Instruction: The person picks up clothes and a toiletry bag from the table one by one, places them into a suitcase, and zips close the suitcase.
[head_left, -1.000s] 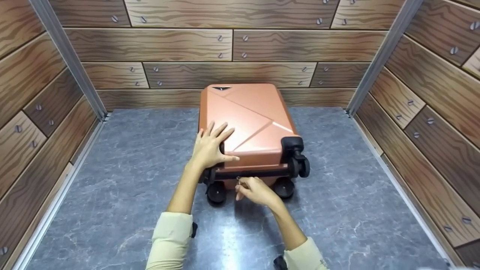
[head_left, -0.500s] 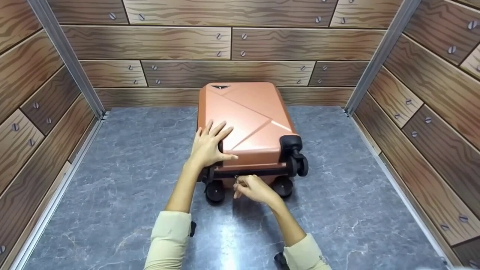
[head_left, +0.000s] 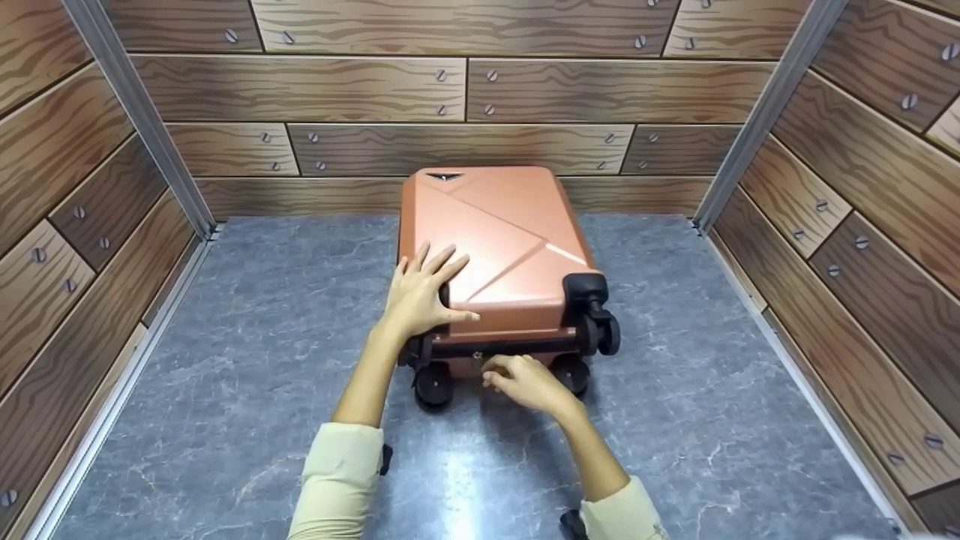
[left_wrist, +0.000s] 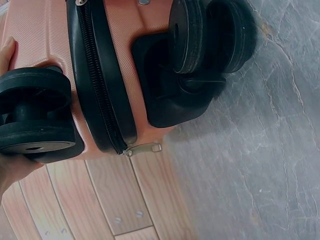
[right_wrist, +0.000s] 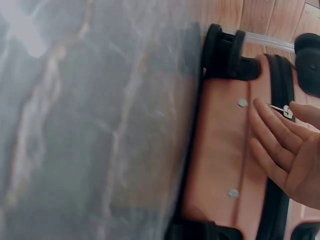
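A rose-gold hard-shell suitcase (head_left: 502, 225) lies flat, its wheel end towards me. My left hand (head_left: 420, 296) rests on its near left corner with fingers spread over the top shell and thumb along the edge. Across the wheel end runs a black zipper (left_wrist: 97, 75). Beside a zipper slider (right_wrist: 288, 111) near the middle of that end is my right hand (head_left: 529, 382), fingers loosely bent in the head view. The right wrist view shows thumb and fingers apart around the slim metal pull (right_wrist: 276, 107), pinching nothing. A second zipper pull (left_wrist: 145, 149) hangs at the left corner.
Black double wheels (head_left: 596, 330) stick out at the suitcase's corners. Grey marble-patterned floor (head_left: 262, 337) surrounds it. Wood-patterned walls (head_left: 465, 90) with metal corner strips (head_left: 757, 112) stand at the back and both sides.
My right hand has let go of the zipper pull and drawn slightly right and towards me. The left hand stays on the suitcase, which has not moved.
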